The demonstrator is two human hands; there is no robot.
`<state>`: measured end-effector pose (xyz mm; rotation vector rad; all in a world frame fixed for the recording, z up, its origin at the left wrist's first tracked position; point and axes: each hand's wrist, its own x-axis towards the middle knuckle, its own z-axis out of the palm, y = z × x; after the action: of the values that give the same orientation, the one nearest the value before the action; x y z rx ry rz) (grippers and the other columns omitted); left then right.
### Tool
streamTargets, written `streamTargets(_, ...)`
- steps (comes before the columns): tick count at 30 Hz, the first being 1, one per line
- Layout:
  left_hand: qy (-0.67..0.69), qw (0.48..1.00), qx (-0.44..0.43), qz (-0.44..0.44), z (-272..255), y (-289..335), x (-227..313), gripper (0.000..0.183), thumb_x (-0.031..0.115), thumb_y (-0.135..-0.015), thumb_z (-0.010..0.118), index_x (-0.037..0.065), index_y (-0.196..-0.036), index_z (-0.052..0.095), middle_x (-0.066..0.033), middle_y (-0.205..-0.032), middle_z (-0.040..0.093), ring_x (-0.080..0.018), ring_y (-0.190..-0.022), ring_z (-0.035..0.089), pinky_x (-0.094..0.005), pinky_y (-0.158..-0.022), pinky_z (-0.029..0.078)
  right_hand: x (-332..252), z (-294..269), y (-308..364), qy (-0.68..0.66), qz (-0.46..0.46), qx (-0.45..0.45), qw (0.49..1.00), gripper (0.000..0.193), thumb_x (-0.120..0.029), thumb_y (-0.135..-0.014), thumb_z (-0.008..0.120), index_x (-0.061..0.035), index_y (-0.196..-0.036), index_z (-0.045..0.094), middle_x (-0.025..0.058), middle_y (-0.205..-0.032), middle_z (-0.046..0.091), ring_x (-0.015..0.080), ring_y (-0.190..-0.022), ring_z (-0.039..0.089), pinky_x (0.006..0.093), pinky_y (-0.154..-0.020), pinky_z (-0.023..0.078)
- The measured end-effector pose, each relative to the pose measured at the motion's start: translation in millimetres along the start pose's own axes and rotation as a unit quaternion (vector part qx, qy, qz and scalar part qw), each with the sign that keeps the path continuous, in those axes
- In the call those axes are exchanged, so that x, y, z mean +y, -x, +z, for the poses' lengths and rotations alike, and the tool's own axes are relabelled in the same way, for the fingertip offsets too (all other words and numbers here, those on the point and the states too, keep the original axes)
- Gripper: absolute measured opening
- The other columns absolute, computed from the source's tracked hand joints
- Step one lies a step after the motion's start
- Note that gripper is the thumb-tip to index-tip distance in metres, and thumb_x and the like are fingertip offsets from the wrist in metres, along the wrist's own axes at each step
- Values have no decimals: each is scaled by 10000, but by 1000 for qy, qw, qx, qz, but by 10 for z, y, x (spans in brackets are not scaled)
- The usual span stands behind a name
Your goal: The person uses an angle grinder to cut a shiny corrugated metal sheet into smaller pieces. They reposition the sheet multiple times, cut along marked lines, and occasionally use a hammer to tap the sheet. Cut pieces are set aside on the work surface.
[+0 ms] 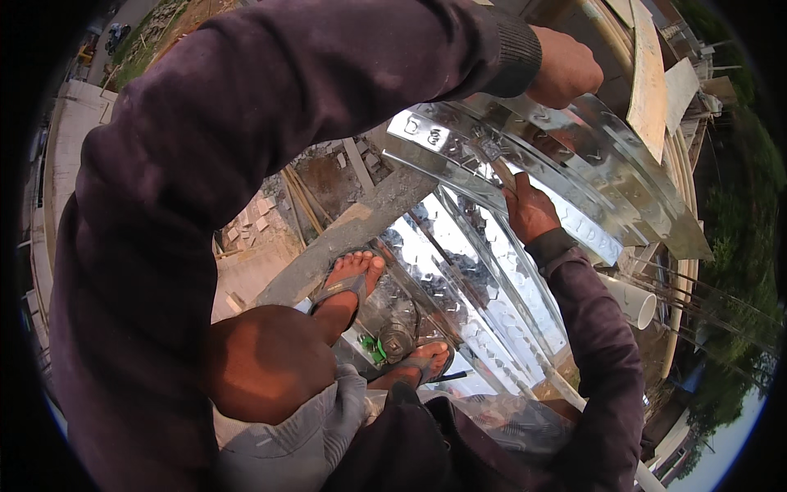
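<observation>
My left hand (566,70) reaches across the top of the view as a closed fist, over the upper edge of a shiny ribbed metal sheet (574,164). Its fingers curl away from view, so what they may hold is hidden. Lower down, my right hand (531,211) grips the wooden handle of what looks like a hammer (502,172), its metal head lying over the sheet's ribs. A second ribbed metal sheet (492,279) extends beneath the first, toward my feet.
My sandalled feet (348,283) stand beside a concrete ledge (344,221). Between them lie a round dark object (398,340) and a green piece (373,348). A white pipe (631,302), wooden boards (648,82) and thin rods are at right. Rubble (254,217) lies lower down at left.
</observation>
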<state>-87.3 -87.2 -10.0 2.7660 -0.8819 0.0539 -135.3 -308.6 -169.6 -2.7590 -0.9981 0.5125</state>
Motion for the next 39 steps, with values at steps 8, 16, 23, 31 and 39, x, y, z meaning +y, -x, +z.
streamTargets(8,-4,1000,-18,-13,65,-201,-71,212,94,-855,670,14,-1040,733,-175,-933,750,-356,-959,720,-438,-835,565,59,-150,226,-174,-186,214,943,289,-175,-975,642,-26,-1148,463,279,-870,662,472,-791,670,536,-651,515)
streamTargets(16,38,998,-35,-22,-29,-80,20,232,98,-848,666,5,-1052,727,-221,-1014,728,-381,-974,710,-462,-834,562,-29,-26,129,-100,-97,87,986,295,-229,-999,616,-21,-1114,442,267,-772,640,474,-708,653,543,-589,495)
streamTargets(23,-4,1000,-7,-17,67,-111,25,224,137,-860,675,38,-1051,737,-188,-1029,738,-365,-986,713,-456,-845,566,9,74,184,-176,-155,217,948,292,-191,-997,615,-13,-1164,454,262,-773,665,471,-729,678,514,-608,519)
streamTargets(31,56,998,10,14,-15,-31,87,200,-12,-769,648,-50,-949,728,-261,-920,716,-422,-907,709,-475,-814,567,137,-3,377,-162,-125,157,966,285,-196,-1004,611,-18,-1149,442,281,-783,656,504,-719,654,540,-594,494)
streamTargets(39,54,998,30,7,48,-16,190,206,111,-797,753,-51,-922,724,-249,-874,715,-415,-878,710,-468,-784,560,-249,-295,97,-4,-21,7,1000,296,-180,-987,583,83,-1083,485,339,-798,648,518,-762,650,558,-706,523)
